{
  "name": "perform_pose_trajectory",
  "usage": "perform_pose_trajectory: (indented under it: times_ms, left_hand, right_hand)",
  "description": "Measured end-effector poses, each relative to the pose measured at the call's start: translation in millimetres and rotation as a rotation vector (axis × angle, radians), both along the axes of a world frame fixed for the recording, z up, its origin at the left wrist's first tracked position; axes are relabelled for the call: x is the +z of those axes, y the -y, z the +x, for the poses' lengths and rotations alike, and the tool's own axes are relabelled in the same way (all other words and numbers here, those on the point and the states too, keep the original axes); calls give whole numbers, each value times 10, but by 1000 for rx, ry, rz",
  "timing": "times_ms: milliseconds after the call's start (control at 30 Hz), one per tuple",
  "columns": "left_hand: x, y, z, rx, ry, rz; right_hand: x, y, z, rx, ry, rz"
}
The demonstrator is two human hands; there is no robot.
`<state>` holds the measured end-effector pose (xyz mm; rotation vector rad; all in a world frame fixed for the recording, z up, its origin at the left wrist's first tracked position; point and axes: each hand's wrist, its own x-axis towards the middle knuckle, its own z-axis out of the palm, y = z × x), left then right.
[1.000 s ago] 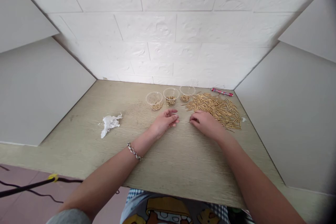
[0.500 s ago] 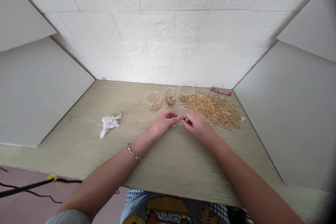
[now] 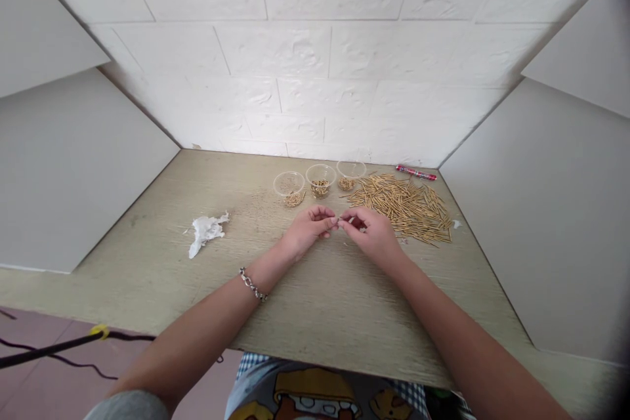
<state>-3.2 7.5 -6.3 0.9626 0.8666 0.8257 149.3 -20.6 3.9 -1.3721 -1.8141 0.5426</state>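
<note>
My left hand and my right hand meet fingertip to fingertip over the middle of the table. Both are closed in a pinch, thumb against fingers. Whatever lies between the fingertips is too small to make out. Just beyond them stand three clear plastic cups: the left cup and right cup hold a few small gold-coloured pieces, and the middle cup holds darker gold ones. Right of my right hand spreads a pile of thin gold-coloured metal rods.
Crumpled white tissue lies on the left of the wooden table. A red wrapped stick rests by the back wall. Grey panels flank both sides. A black cable hangs at the lower left.
The fingers of my right hand have shifted slightly and draw closer against the left fingertips. The cups, the pile and the tissue lie as before.
</note>
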Motion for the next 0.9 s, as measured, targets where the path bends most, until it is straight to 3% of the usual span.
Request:
perform_pose_trajectory:
  times_ms: [467, 900]
  left_hand:
    - [-2, -5, -12, -21, -23, -1]
    - [56, 2, -28, -27, 7, -19]
  right_hand:
    - [-10, -3, 7, 71, 0, 3]
    - [-13, -15, -10, -18, -223, -234]
